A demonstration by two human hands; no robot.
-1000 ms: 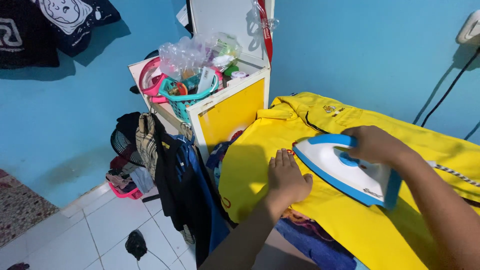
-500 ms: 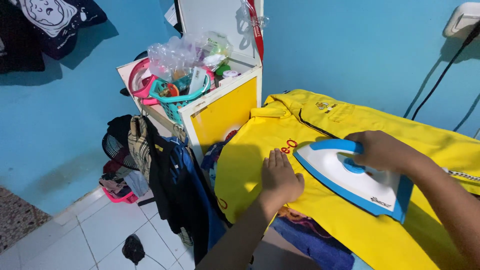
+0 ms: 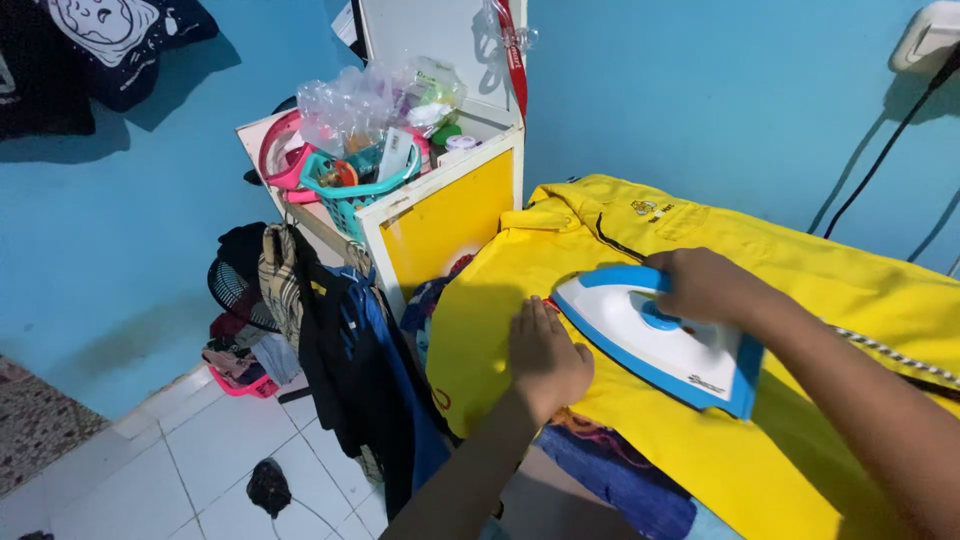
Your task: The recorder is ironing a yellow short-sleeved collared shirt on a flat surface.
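Two bare hands share the work on a bright yellow cotton shirt point(image 3: 780, 330) spread flat over a padded ironing surface whose blue patterned cover point(image 3: 610, 475) peeks out beneath. The right hand point(image 3: 705, 285) has its fingers wrapped shut around the blue handle of a white-and-blue electric iron point(image 3: 655, 335), soleplate down on the cloth, its pointed nose aimed at the left hand. The left hand point(image 3: 545, 355) lies palm down, fingers straight and together, holding nothing; it seems to pin the fabric taut so the iron does not push it into folds. A braided cord point(image 3: 890, 355) trails off to the right, away from the cloth being pressed. Beside the shirt stands a white and yellow wooden cabinet point(image 3: 450, 215), a teal plastic basket point(image 3: 350, 195) of odds and ends on top
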